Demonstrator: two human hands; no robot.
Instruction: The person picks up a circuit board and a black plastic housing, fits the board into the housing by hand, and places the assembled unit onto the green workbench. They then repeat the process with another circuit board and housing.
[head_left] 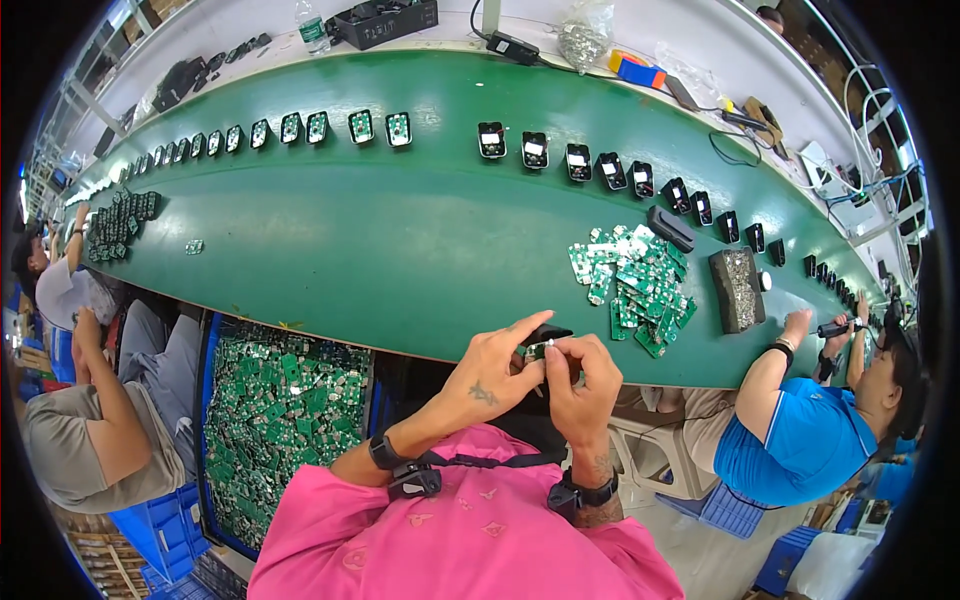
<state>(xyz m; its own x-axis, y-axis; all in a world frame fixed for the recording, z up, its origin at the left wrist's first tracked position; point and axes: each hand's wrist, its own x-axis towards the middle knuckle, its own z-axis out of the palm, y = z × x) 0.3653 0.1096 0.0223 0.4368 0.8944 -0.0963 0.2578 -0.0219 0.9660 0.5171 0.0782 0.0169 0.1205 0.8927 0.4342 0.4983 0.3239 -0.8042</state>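
Note:
Close to the table's near edge, my two hands meet over a small black plastic housing (550,331). My left hand (492,368) is closed around the housing, with its index finger along the far side. Thumb and fingers of my right hand (584,384) pinch a small green circuit board (537,352) at the housing's opening. How deep the board sits in it is hidden by my fingers. Just beyond my right hand lies a loose heap of green circuit boards (640,285). A black closed case (671,229) rests at the heap's far edge.
Along the green table (330,250) stand rows of black housings (578,162), some holding green boards (361,127). A dark block (738,290) lies right of the heap. A blue crate of boards (285,420) stands left of me. Co-workers sit on both sides, one in a blue shirt (800,440).

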